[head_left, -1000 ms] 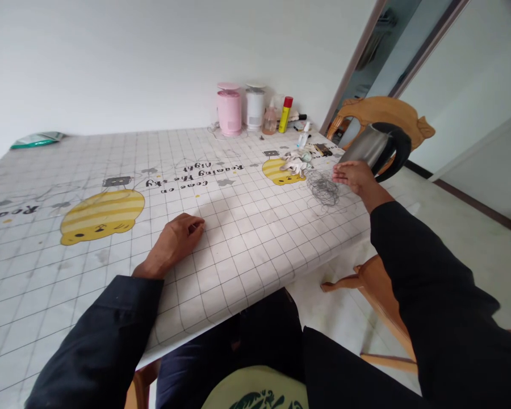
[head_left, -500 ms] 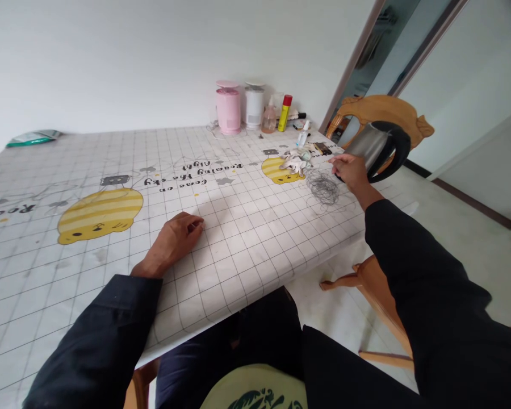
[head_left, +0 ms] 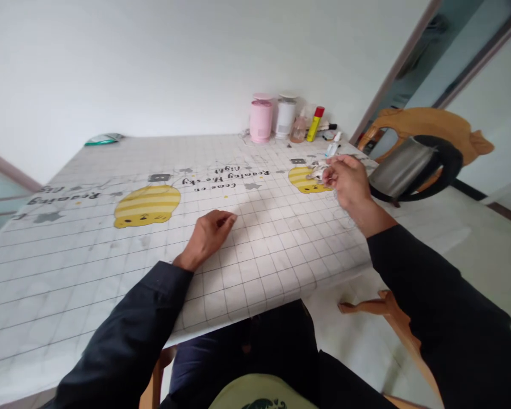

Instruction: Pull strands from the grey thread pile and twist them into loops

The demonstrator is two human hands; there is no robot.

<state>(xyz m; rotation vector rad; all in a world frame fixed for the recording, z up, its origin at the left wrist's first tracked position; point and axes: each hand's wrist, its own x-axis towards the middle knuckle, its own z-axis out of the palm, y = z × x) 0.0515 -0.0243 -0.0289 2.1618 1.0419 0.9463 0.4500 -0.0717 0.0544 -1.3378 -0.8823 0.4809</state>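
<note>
My left hand (head_left: 209,236) rests on the checked tablecloth (head_left: 255,267), with thumb and forefinger pressed together. Whatever may be between those fingertips is too small to make out. Over the right part of the table, my right hand (head_left: 347,184) is raised in a pinch; its fingertips hide what they hold, if anything. Behind the right wrist lies a loose tangle of thin dark strands (head_left: 344,217), mostly covered by the hand. A crumpled whitish cloth or glove (head_left: 315,172) sits just beyond the right fingertips.
A steel kettle (head_left: 402,167) with a black handle stands close to my right hand, before a wooden chair (head_left: 434,122). Along the wall are pink (head_left: 261,122) and white canisters (head_left: 285,118), a pump bottle (head_left: 298,129), a yellow can (head_left: 315,126) and a small spray bottle (head_left: 333,145). A green packet (head_left: 104,140) lies far left.
The view has turned left, so things appear shifted right. My right hand has come nearer and now covers much of the tangle. My left hand stays pinched on the table.
</note>
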